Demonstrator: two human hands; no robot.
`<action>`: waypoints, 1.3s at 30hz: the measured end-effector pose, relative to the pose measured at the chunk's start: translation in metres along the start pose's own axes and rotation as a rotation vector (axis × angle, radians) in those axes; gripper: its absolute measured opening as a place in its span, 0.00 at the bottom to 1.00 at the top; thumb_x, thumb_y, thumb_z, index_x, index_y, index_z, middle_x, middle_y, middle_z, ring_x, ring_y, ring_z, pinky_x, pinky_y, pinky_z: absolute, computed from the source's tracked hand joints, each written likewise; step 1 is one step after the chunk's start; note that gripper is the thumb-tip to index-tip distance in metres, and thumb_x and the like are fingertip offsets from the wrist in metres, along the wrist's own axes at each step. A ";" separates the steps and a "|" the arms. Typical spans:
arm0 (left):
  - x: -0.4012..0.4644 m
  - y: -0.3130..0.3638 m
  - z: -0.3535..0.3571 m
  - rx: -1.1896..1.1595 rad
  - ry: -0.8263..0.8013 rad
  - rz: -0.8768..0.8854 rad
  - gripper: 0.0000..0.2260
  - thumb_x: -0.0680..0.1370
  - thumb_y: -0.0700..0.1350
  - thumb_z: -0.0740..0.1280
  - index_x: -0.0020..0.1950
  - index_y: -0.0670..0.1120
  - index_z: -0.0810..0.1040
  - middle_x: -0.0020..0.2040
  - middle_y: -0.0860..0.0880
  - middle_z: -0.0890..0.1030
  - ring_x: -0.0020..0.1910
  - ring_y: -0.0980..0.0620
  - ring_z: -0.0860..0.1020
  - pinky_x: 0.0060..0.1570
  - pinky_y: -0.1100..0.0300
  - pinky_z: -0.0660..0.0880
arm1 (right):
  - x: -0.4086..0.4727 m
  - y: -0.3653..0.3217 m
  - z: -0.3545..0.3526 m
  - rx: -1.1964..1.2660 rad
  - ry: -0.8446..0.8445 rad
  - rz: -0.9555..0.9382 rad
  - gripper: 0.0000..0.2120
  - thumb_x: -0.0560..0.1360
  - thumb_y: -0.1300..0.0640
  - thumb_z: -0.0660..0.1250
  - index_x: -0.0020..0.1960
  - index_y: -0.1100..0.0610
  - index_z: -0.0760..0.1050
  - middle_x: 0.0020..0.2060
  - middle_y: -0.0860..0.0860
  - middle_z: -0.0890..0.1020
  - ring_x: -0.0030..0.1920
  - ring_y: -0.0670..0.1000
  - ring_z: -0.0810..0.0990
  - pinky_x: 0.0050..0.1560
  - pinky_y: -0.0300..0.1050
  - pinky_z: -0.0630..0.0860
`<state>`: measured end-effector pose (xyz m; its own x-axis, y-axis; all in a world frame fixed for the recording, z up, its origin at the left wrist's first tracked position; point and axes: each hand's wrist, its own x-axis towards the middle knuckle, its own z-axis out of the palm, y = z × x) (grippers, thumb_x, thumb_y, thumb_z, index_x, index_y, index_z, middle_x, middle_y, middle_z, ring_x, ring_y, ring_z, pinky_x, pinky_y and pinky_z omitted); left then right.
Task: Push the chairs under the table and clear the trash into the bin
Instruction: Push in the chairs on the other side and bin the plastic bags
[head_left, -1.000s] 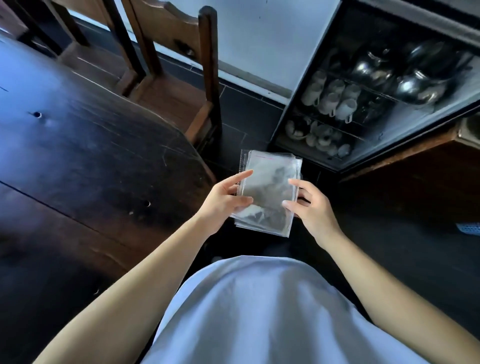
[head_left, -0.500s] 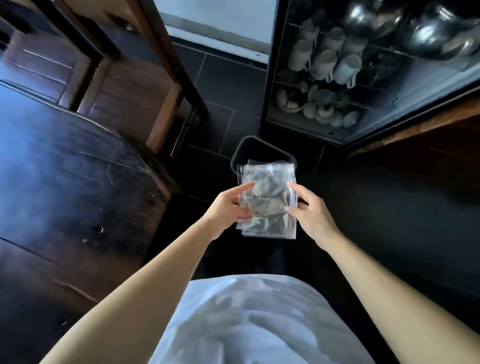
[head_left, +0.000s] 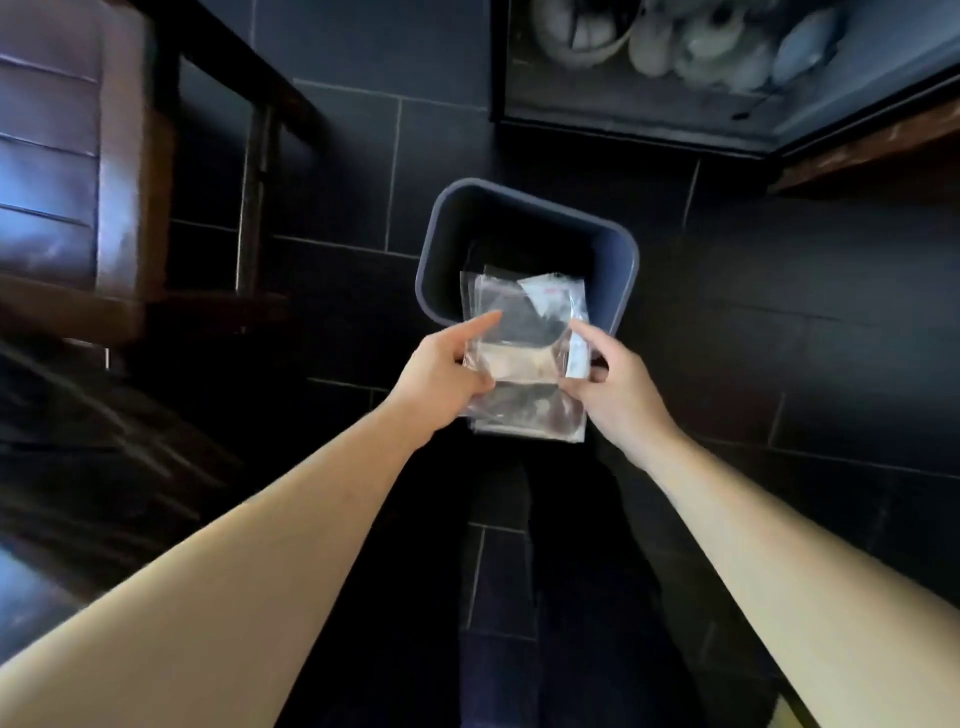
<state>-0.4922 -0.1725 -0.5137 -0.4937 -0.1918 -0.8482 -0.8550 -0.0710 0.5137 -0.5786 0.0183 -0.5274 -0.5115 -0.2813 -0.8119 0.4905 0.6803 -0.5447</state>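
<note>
- Since a second earlier, both hands had carried the stack of clear plastic bags (head_left: 524, 358) away from the table to above the bin (head_left: 530, 244).
- One wooden chair (head_left: 78, 171) stood at far left, well apart from the bin.
- Left hand (head_left: 447, 374) pinched the stack's left edge, forefinger extended along it.
- Stack's long axis ran away from the person, far end overlapping the bin's near rim.
- Right hand (head_left: 613, 384) pinched the right edge, fingers curled.
- One glass-fronted cabinet (head_left: 727, 119) holding pale crockery stood beyond, upper right.
</note>
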 end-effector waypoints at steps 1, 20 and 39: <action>0.019 -0.005 -0.001 0.028 -0.001 0.000 0.34 0.74 0.29 0.69 0.73 0.60 0.73 0.34 0.61 0.78 0.35 0.56 0.77 0.47 0.58 0.81 | 0.019 0.007 0.004 0.001 0.009 -0.001 0.34 0.75 0.70 0.69 0.75 0.46 0.69 0.59 0.40 0.79 0.52 0.40 0.82 0.55 0.37 0.78; 0.222 -0.031 0.027 0.295 0.191 0.029 0.28 0.78 0.31 0.60 0.71 0.57 0.75 0.61 0.45 0.81 0.26 0.59 0.75 0.25 0.70 0.71 | 0.214 0.068 0.036 -0.076 0.188 0.112 0.33 0.75 0.68 0.65 0.76 0.44 0.66 0.65 0.46 0.76 0.61 0.50 0.77 0.59 0.44 0.77; -0.035 0.015 -0.005 0.596 0.194 0.131 0.32 0.77 0.43 0.71 0.78 0.56 0.65 0.71 0.48 0.68 0.66 0.44 0.73 0.63 0.49 0.74 | -0.032 -0.054 0.012 -0.420 -0.050 -0.063 0.31 0.76 0.60 0.71 0.77 0.50 0.66 0.73 0.52 0.69 0.71 0.52 0.70 0.69 0.38 0.62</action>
<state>-0.4868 -0.1719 -0.4758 -0.6106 -0.3395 -0.7155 -0.7583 0.5114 0.4044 -0.5808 -0.0178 -0.4747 -0.4915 -0.3561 -0.7947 0.1246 0.8744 -0.4689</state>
